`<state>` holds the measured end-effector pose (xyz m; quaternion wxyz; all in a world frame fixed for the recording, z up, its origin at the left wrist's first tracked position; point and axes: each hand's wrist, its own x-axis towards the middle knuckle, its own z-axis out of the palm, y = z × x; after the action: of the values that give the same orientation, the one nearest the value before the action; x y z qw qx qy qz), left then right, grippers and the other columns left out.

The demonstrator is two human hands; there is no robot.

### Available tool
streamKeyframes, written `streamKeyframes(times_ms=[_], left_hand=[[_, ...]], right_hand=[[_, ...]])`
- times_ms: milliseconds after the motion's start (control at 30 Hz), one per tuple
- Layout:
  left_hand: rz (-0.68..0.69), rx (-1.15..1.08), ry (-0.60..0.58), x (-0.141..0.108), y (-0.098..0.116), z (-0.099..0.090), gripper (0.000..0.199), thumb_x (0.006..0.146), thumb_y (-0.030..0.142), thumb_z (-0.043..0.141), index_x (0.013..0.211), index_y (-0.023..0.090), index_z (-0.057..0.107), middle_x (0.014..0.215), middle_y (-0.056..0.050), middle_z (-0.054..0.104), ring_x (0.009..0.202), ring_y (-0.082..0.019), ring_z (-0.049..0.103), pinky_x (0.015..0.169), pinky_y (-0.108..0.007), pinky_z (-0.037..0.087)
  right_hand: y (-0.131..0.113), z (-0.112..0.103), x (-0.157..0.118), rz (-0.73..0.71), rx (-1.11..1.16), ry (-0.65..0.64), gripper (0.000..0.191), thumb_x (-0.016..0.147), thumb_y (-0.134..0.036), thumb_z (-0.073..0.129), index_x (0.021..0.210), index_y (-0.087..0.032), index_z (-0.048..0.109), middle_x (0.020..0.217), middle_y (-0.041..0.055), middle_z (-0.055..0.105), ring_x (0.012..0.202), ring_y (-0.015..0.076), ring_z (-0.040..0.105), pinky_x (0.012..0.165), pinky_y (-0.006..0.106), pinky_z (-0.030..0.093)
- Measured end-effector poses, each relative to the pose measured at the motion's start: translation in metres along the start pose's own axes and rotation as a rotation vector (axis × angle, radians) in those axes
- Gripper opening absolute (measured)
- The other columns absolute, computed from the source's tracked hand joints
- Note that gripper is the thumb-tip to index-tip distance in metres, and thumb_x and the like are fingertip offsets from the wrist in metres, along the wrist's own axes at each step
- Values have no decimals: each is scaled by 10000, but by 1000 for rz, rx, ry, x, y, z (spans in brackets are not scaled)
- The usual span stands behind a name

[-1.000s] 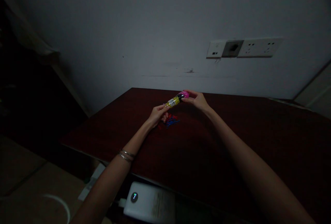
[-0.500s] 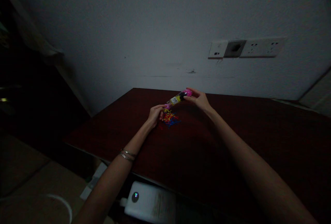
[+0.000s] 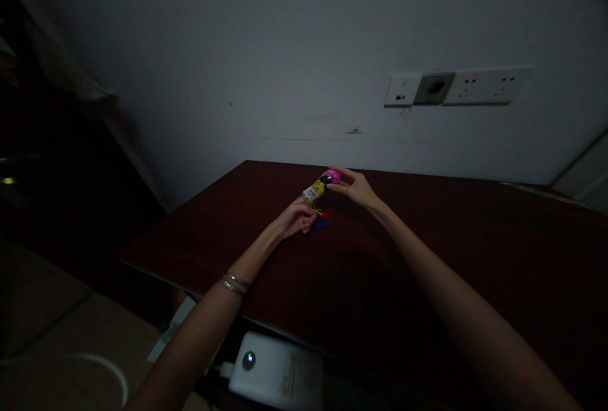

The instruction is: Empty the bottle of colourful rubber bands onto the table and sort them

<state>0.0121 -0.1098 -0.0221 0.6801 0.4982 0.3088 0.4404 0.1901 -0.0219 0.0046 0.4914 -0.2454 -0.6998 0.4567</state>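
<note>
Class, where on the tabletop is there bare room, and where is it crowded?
Though dim, the tabletop looks bare right of the right hand and between the left hand and left edge. Crowded: between the hands, around the pink-ended container and coloured pieces.

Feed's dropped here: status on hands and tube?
Right hand grips labelled tube by pink end. Left hand at lower end, grip unclear. Thin coloured pieces on table beside left hand.

Two hands [image 3: 357, 189], one tube [image 3: 311, 194], one power bank [image 3: 270, 370], one tabletop [image 3: 199, 233]
</note>
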Motion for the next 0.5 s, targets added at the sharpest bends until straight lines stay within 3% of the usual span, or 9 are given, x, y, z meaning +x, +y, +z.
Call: streamKeyframes(times_ms=[300,500], left_hand=[[-45,91,13,0,-1,-3,677,644,127,516,1275,165,274,493,77,487,315,-48,367,347,-158,361],[0,104,43,0,3,-4,706,675,141,495,1340,175,263,472,78,473,318,-58,380,350,-164,364]], right_hand=[[-5,-9,-1,63,-55,-2,588,545,-276,749,1110,-173,620,1060,87,660,950,245,617,878,454,477],[-8,-20,3,43,-60,86,591,533,-294,759,1098,-175,631,1088,84,651,998,252,599,932,461,440]])
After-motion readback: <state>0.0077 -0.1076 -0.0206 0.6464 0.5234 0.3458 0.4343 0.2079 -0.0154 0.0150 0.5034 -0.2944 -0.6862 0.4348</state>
